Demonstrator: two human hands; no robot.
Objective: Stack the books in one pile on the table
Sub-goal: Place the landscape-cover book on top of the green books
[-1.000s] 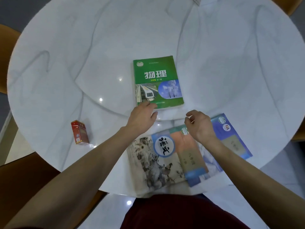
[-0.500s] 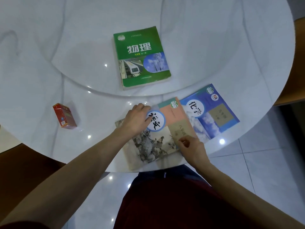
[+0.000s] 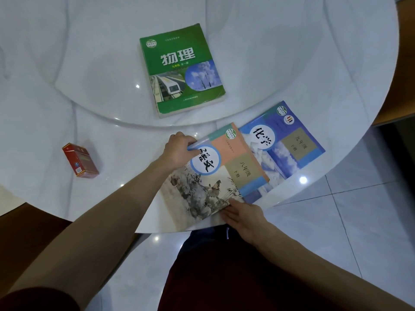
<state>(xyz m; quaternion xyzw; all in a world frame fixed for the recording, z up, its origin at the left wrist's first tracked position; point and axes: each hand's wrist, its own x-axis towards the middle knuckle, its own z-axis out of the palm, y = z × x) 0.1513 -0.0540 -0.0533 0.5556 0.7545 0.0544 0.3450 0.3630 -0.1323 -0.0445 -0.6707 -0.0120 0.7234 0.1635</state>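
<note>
A green physics book (image 3: pixel 182 71) lies flat on the raised inner disc of the white marble table (image 3: pixel 89 52). Near the table's front edge a book with an ink-painting cover (image 3: pixel 208 176) overlaps a blue chemistry book (image 3: pixel 289 144) to its right. My left hand (image 3: pixel 178 149) grips the painting book's far left corner, thumb on the cover. My right hand (image 3: pixel 243 215) holds its near right corner at the table's edge. That book's far edge looks slightly lifted.
A red cigarette pack (image 3: pixel 80 160) stands on the table left of my left arm. The table's curved edge runs just under the books, with tiled floor (image 3: pixel 348 221) beyond. Brown chair parts show at far right and lower left.
Both hands left the green book, came back to the near books and took hold of the painting book's corners. The view tilted down and right.
</note>
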